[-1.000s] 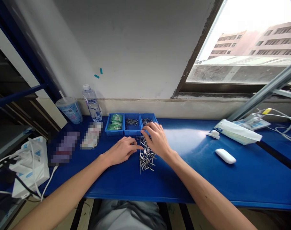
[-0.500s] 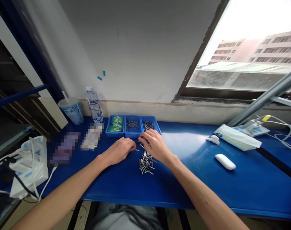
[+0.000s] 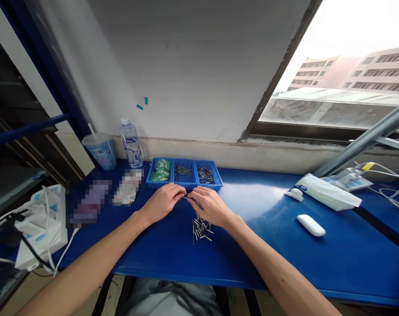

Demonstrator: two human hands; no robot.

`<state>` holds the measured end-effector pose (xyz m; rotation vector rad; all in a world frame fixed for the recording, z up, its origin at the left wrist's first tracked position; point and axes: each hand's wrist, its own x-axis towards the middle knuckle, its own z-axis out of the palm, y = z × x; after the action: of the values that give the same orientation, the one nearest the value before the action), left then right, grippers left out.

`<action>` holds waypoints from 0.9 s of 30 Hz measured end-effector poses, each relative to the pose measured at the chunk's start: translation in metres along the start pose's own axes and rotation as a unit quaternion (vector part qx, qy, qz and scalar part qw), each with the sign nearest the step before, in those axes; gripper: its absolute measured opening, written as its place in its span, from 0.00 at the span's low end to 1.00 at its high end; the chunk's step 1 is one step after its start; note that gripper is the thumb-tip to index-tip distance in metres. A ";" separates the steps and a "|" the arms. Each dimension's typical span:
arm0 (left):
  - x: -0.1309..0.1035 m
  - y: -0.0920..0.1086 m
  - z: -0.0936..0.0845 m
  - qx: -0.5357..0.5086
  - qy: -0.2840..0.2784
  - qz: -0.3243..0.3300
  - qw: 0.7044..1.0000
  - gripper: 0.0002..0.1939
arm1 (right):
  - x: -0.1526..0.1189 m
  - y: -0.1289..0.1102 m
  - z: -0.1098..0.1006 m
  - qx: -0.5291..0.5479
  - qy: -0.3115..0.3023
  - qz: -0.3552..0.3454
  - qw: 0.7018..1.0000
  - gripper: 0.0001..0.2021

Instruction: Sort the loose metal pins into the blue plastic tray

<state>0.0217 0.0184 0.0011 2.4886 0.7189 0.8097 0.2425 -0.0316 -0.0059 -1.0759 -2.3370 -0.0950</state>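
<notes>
My left hand is closed, with thumb and fingertips pinched on a thin metal pin. Its far end meets the fingertips of my right hand, also closed, so the pin lies between both hands. Just below my right hand is a loose pile of thin silver metal pins, partly hidden by that hand. Beyond my fingers stands a blue three-part bin. Green-and-clear packets fill its left compartment; similar metal pins lie in the middle and right compartments.
On the left of the blue table are a water bottle, a lidded cup, blurred flat items and a power strip with cables. To the right lie a white case, a crumpled tissue and a tissue pack.
My right hand has come down and left from the bin's edge, and my left hand has shifted slightly up and right. Their fingertips now meet at the pin.
</notes>
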 end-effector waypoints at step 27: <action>-0.001 0.001 -0.009 0.034 -0.104 0.033 0.993 0.10 | -0.004 -0.013 -0.029 -0.031 0.088 -0.019 0.995 0.20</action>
<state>0.0157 0.0193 0.0080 2.6202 0.6030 0.5451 0.2490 -0.0513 0.0183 -1.0111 -2.2078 -0.2681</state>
